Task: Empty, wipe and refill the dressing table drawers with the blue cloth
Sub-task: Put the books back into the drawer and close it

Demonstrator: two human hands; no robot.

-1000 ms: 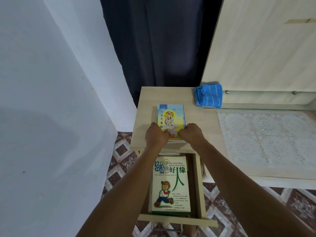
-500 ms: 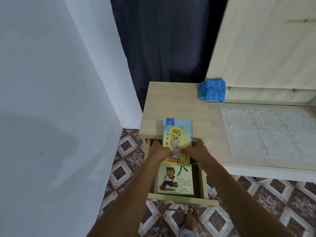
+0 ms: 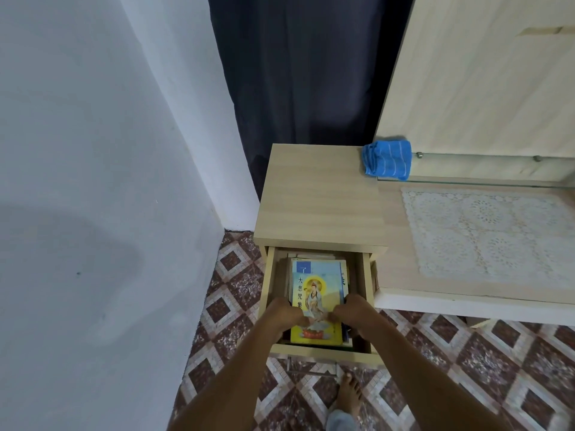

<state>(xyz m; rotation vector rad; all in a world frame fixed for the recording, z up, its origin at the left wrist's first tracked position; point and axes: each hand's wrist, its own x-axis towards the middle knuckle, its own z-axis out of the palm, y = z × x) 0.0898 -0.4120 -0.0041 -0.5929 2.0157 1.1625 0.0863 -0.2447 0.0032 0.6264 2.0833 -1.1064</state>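
The top drawer [image 3: 268, 293] of the light wood dressing table [image 3: 320, 206] is pulled open toward me. A yellow and blue book [image 3: 315, 284] lies inside it on top of other books. My left hand [image 3: 284, 315] grips the book's near left edge and my right hand [image 3: 354, 315] grips its near right edge. The folded blue cloth [image 3: 387, 161] rests at the back of the tabletop, against the mirror panel, well away from both hands.
A white lace mat [image 3: 485, 231] covers the lower table surface on the right. A white wall [image 3: 93, 213] stands close on the left and a dark curtain [image 3: 305, 73] hangs behind. My bare foot [image 3: 348, 393] is on the patterned tile floor below the drawer.
Both hands carried the yellow and blue book from the tabletop down into the open drawer, where it now covers the green and white book. The view pulled back.
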